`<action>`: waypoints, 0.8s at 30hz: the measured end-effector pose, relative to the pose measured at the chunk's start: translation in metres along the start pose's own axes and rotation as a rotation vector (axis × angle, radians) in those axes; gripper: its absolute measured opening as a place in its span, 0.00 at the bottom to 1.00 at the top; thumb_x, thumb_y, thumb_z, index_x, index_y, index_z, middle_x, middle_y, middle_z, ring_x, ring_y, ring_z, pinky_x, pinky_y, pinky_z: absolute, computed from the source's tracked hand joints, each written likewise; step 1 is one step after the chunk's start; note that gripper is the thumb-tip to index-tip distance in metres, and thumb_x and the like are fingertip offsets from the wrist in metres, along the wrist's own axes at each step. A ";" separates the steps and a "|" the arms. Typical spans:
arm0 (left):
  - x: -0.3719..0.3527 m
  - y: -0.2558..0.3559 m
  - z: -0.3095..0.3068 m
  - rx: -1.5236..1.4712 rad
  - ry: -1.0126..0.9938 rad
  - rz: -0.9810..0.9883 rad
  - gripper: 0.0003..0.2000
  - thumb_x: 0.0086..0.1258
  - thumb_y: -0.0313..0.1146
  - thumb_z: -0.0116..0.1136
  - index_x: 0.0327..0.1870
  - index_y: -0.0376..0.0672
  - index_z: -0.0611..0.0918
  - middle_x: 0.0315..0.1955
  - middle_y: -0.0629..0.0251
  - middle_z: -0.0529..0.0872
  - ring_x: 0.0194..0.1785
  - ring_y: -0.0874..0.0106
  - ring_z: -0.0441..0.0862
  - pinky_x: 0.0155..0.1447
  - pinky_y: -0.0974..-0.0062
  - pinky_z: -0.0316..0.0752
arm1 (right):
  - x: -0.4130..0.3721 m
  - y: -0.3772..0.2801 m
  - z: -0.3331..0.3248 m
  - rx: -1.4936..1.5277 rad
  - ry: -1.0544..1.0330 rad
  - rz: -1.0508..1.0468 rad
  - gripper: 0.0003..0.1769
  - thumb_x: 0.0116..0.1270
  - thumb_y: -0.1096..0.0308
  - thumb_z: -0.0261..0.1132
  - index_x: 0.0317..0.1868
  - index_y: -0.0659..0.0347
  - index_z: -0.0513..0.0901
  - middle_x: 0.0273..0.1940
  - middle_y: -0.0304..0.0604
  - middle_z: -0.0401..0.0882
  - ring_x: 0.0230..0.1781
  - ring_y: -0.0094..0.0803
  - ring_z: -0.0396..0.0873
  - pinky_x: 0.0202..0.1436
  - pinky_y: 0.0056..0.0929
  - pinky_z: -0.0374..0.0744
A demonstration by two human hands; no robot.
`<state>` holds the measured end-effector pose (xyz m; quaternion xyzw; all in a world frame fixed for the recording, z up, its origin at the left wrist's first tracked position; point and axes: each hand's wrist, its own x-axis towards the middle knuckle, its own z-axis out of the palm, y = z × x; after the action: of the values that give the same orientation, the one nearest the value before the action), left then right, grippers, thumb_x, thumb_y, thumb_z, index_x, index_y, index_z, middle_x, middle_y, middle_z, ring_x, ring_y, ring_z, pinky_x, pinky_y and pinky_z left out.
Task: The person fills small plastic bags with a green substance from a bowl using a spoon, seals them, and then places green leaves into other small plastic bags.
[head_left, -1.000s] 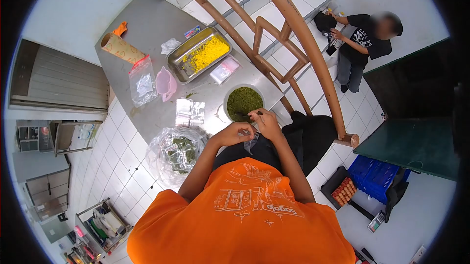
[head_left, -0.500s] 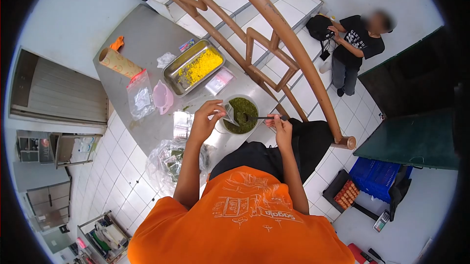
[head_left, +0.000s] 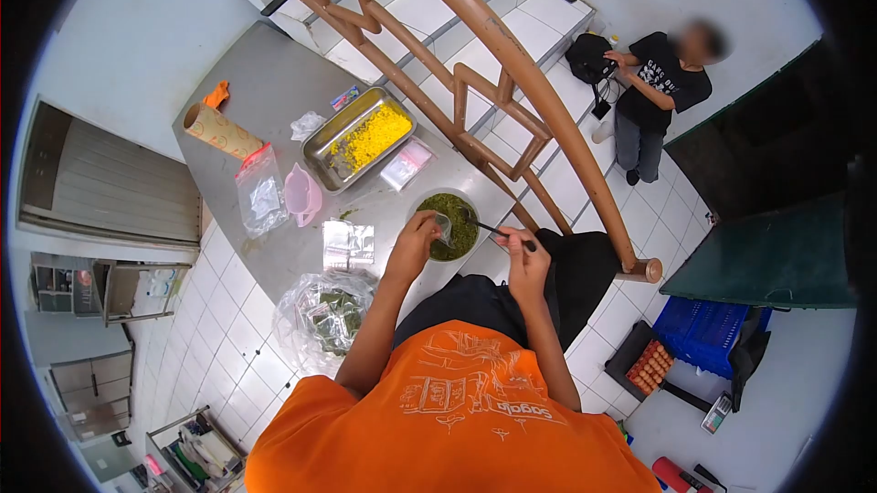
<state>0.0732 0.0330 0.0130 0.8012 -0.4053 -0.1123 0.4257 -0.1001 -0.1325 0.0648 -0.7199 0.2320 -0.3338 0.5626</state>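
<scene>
A round white bowl [head_left: 433,259] of chopped green filling [head_left: 463,235] stands at the table's near right corner. My left hand [head_left: 418,239] pinches a small clear plastic bag [head_left: 444,226] over the bowl's left side. In my right hand [head_left: 526,265] is a dark-handled spoon [head_left: 498,232], its head dipping into the green filling near the right rim. Left of my left hand lies a stack of small clear bags [head_left: 348,244]. A large plastic bag of green leaves [head_left: 334,318] sits by my left forearm.
On the steel table [head_left: 274,68] are a metal tray of yellow crumbs [head_left: 370,138], a pink jug [head_left: 301,196], a paper roll [head_left: 222,132] and a zip bag [head_left: 261,191]. A brown stair railing [head_left: 539,59] runs alongside. A person [head_left: 653,91] stands beyond it.
My left hand has moved right and slightly down with the small bag, over the filling. My right hand has lowered, and the spoon now slants up toward the bowl's upper right.
</scene>
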 end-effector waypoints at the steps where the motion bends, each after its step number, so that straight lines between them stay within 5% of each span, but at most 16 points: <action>1: 0.001 0.004 0.000 -0.019 -0.026 -0.017 0.03 0.70 0.21 0.62 0.42 0.36 0.82 0.60 0.47 0.80 0.56 0.48 0.84 0.57 0.58 0.81 | 0.000 -0.001 0.001 -0.073 -0.042 -0.075 0.11 0.80 0.70 0.61 0.51 0.69 0.86 0.40 0.48 0.88 0.41 0.36 0.85 0.48 0.31 0.82; 9: 0.000 0.004 0.006 0.053 -0.040 -0.047 0.04 0.69 0.20 0.62 0.42 0.36 0.83 0.61 0.46 0.79 0.57 0.50 0.85 0.56 0.61 0.83 | 0.002 -0.010 0.007 -0.302 -0.401 -0.403 0.17 0.64 0.79 0.71 0.54 0.65 0.87 0.44 0.48 0.86 0.45 0.45 0.83 0.50 0.37 0.82; 12: 0.001 -0.005 0.009 0.062 -0.007 -0.030 0.04 0.69 0.20 0.62 0.42 0.37 0.84 0.61 0.47 0.80 0.56 0.51 0.86 0.56 0.61 0.83 | -0.001 -0.008 0.005 -0.286 -0.376 -0.428 0.19 0.61 0.80 0.72 0.54 0.64 0.87 0.44 0.47 0.86 0.46 0.45 0.83 0.50 0.38 0.82; 15: -0.001 -0.011 0.011 0.055 -0.023 -0.062 0.05 0.68 0.20 0.63 0.42 0.37 0.84 0.60 0.48 0.80 0.56 0.51 0.86 0.56 0.61 0.84 | -0.001 -0.005 0.003 -0.309 -0.439 -0.396 0.19 0.61 0.80 0.72 0.54 0.63 0.87 0.45 0.48 0.86 0.47 0.45 0.84 0.51 0.38 0.82; 21: -0.003 -0.010 0.006 0.060 0.005 -0.083 0.05 0.69 0.20 0.62 0.43 0.38 0.85 0.59 0.51 0.81 0.54 0.51 0.86 0.55 0.61 0.83 | -0.008 0.011 0.003 -0.147 -0.171 -0.171 0.10 0.75 0.73 0.66 0.52 0.65 0.87 0.46 0.47 0.89 0.47 0.38 0.86 0.52 0.33 0.82; 24: -0.002 0.000 -0.002 0.145 0.029 -0.100 0.05 0.70 0.21 0.62 0.43 0.39 0.86 0.58 0.52 0.82 0.53 0.52 0.86 0.55 0.60 0.83 | -0.012 0.037 0.007 0.041 0.020 0.139 0.14 0.82 0.65 0.60 0.52 0.67 0.86 0.45 0.46 0.90 0.44 0.30 0.86 0.50 0.29 0.82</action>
<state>0.0729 0.0355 0.0141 0.8507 -0.3656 -0.0924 0.3663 -0.1015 -0.1292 0.0251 -0.6869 0.2799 -0.3058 0.5969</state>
